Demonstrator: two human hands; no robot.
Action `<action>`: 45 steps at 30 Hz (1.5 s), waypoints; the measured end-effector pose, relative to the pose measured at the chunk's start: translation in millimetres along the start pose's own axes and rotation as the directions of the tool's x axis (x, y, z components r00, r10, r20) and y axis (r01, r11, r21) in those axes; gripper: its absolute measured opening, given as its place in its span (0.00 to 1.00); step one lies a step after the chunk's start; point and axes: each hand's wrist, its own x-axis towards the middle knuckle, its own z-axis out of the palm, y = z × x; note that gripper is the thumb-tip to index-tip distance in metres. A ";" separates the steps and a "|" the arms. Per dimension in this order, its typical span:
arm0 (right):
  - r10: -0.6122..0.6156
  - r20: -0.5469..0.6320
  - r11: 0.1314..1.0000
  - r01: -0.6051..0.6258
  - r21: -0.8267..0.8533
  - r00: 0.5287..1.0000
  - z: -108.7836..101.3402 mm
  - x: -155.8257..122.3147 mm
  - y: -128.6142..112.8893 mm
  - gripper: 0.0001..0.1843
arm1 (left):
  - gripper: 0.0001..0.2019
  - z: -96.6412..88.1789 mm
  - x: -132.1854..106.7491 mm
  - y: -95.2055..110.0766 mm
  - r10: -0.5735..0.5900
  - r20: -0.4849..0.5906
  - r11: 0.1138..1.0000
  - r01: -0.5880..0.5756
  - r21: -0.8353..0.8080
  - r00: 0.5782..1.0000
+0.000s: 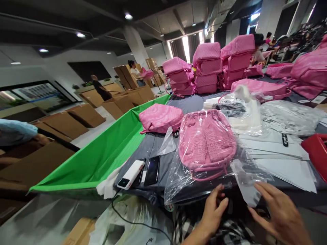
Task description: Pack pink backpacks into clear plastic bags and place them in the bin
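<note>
A pink quilted backpack (206,141) lies inside a clear plastic bag (176,180) at the near edge of the dark-covered table. Just below the bag's near edge is my left hand (212,212), its fingers bent and thumb apart, with nothing visible in them. My right hand (279,212) is to its right, thumb and fingers spread. A translucent white strip (245,183) stands at the bag's right corner, its lower end against my right fingertips. No firm grip on the strip shows.
Another pink backpack (160,117) and a phone (152,170) with a white power bank (131,174) lie leftward. White sheets (283,163), clear bags (288,115) and a red item (316,153) are rightward. Stacked backpacks (208,68) stand behind. Green cloth (102,153) edges the table; a co-worker's arm (17,132) shows left.
</note>
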 end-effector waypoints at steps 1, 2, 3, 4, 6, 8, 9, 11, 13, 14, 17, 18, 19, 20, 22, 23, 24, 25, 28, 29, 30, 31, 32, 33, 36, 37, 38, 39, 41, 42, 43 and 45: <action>-0.092 -0.025 0.994 0.090 -0.063 0.995 6.0 13.1 -9.5 0.24 | 0.37 15.7 15.6 7.7 0.020 0.010 0.997 -0.020 0.068 1.000; -0.169 -0.050 0.979 0.163 -0.120 0.984 10.5 25.8 -14.5 0.23 | 0.38 29.1 30.1 14.4 0.012 -0.004 0.992 -0.012 0.123 1.000; -0.220 -0.072 0.966 0.207 -0.155 0.973 12.9 36.0 -15.2 0.22 | 0.37 39.6 42.3 19.8 -0.004 -0.033 0.988 0.009 0.155 0.999; -0.235 -0.089 0.964 0.220 -0.150 0.968 12.7 42.1 -12.3 0.20 | 0.33 46.9 51.3 24.0 -0.014 -0.062 0.986 0.024 0.163 0.998; -0.172 -0.104 0.985 0.167 -0.049 0.980 5.9 39.7 -0.3 0.17 | 0.21 51.1 59.4 29.5 0.000 -0.089 0.993 0.010 0.114 0.996; -0.059 -0.089 0.995 0.066 0.077 0.994 -4.1 19.7 10.8 0.17 | 0.14 45.3 57.4 33.6 0.027 -0.072 0.999 -0.025 0.033 0.997; -0.003 -0.077 0.994 0.012 0.113 0.997 -8.1 5.6 13.4 0.17 | 0.12 41.4 54.8 35.8 0.038 -0.078 0.999 -0.037 0.019 0.996; 0.065 -0.052 0.990 -0.058 0.129 0.997 -11.9 -24.7 10.6 0.16 | 0.13 36.9 50.1 40.6 0.049 -0.099 0.998 -0.046 0.037 0.994; 0.047 -0.029 0.989 -0.043 0.138 0.998 -10.7 -50.6 -0.2 0.17 | 0.16 40.2 48.4 44.2 0.038 -0.057 0.999 -0.036 0.029 0.998; 0.016 -0.024 0.988 -0.012 0.155 1.000 -8.9 -60.5 -6.5 0.18 | 0.18 44.2 48.6 44.9 0.024 -0.004 1.000 -0.023 0.006 1.000; -0.057 -0.034 0.979 0.062 0.192 0.998 -2.5 -78.7 -19.1 0.16 | 0.26 55.4 50.2 43.3 -0.007 0.156 1.000 0.012 -0.026 0.988; -0.039 -0.026 0.981 0.044 0.190 0.999 0.0 -82.3 -20.1 0.14 | 0.28 56.5 50.7 42.6 -0.005 0.197 1.000 0.006 -0.006 0.980; 0.004 -0.014 0.981 -0.001 0.192 1.000 3.3 -85.2 -20.0 0.11 | 0.28 56.0 51.1 42.5 0.004 0.234 1.000 -0.010 0.023 0.972; 0.073 0.002 0.977 -0.072 0.202 0.997 7.5 -87.6 -19.0 0.11 | 0.28 54.2 51.2 43.4 0.021 0.267 0.998 -0.037 0.056 0.964; 0.257 0.039 0.929 -0.258 0.265 0.966 19.2 -90.1 -17.0 0.19 | 0.25 48.6 50.8 48.1 0.067 0.308 0.984 -0.114 0.137 0.949; 0.356 0.053 0.883 -0.354 0.309 0.933 25.9 -89.5 -16.7 0.25 | 0.22 45.7 50.1 51.5 0.089 0.320 0.971 -0.153 0.182 0.943; 0.447 0.059 0.828 -0.438 0.349 0.892 32.4 -87.1 -17.0 0.32 | 0.20 43.0 49.1 54.9 0.105 0.336 0.958 -0.186 0.216 0.936; 0.518 0.061 0.779 -0.500 0.377 0.853 37.9 -83.0 -18.1 0.38 | 0.17 40.4 47.8 57.7 0.113 0.365 0.947 -0.211 0.242 0.924; 0.566 -0.015 0.767 -0.520 0.375 0.824 43.2 -64.0 -25.4 0.38 | 0.13 32.9 44.6 58.1 0.146 0.516 0.870 -0.358 0.339 0.844; 0.524 -0.058 0.806 -0.472 0.357 0.850 41.1 -57.6 -28.8 0.31 | 0.14 30.2 44.7 55.5 0.183 0.550 0.798 -0.450 0.400 0.815; 0.455 -0.101 0.853 -0.400 0.336 0.885 37.8 -52.4 -32.3 0.22 | 0.15 27.5 45.8 52.3 0.231 0.566 0.690 -0.543 0.479 0.792; 0.373 -0.138 0.896 -0.317 0.310 0.918 34.0 -48.8 -35.5 0.15 | 0.14 25.1 48.1 49.3 0.290 0.572 0.546 -0.624 0.560 0.767; 0.292 -0.169 0.930 -0.238 0.281 0.941 30.6 -46.8 -38.4 0.12 | 0.11 23.3 51.4 47.3 0.357 0.578 0.383 -0.679 0.626 0.734; 0.226 -0.187 0.952 -0.176 0.250 0.956 28.0 -46.6 -40.6 0.14 | 0.08 22.4 55.7 46.9 0.417 0.593 0.221 -0.709 0.669 0.689; 0.108 -0.182 0.986 -0.081 0.148 0.977 28.3 -54.1 -43.5 0.22 | 0.06 26.7 72.2 56.8 0.510 0.719 -0.166 -0.766 0.621 0.472; 0.085 -0.179 0.991 -0.064 0.118 0.980 30.6 -58.5 -43.6 0.23 | 0.08 30.4 78.0 62.5 0.505 0.779 -0.267 -0.791 0.550 0.371; 0.066 -0.176 0.994 -0.050 0.092 0.982 33.4 -63.4 -43.5 0.24 | 0.12 34.6 83.5 68.1 0.473 0.842 -0.354 -0.819 0.452 0.260; 0.044 -0.175 0.997 -0.033 0.070 0.984 35.9 -68.8 -43.3 0.24 | 0.13 39.1 88.5 72.8 0.409 0.901 -0.421 -0.846 0.327 0.145; -0.005 -0.161 0.999 0.012 0.044 0.987 37.9 -79.8 -41.9 0.27 | 0.10 46.7 95.8 77.6 0.215 0.976 -0.470 -0.880 0.069 -0.039; -0.024 -0.137 0.999 0.031 0.045 0.990 36.7 -84.7 -40.1 0.29 | 0.09 48.9 97.9 77.4 0.120 0.989 -0.457 -0.889 -0.024 -0.088; -0.043 -0.104 0.998 0.048 0.048 0.994 34.0 -88.7 -37.3 0.31 | 0.09 49.6 99.1 75.7 0.046 0.991 -0.433 -0.897 -0.091 -0.122; -0.081 -0.052 0.996 0.082 0.029 0.995 26.0 -92.9 -27.6 0.35 | 0.10 46.3 99.3 69.9 0.000 0.990 -0.400 -0.907 -0.131 -0.143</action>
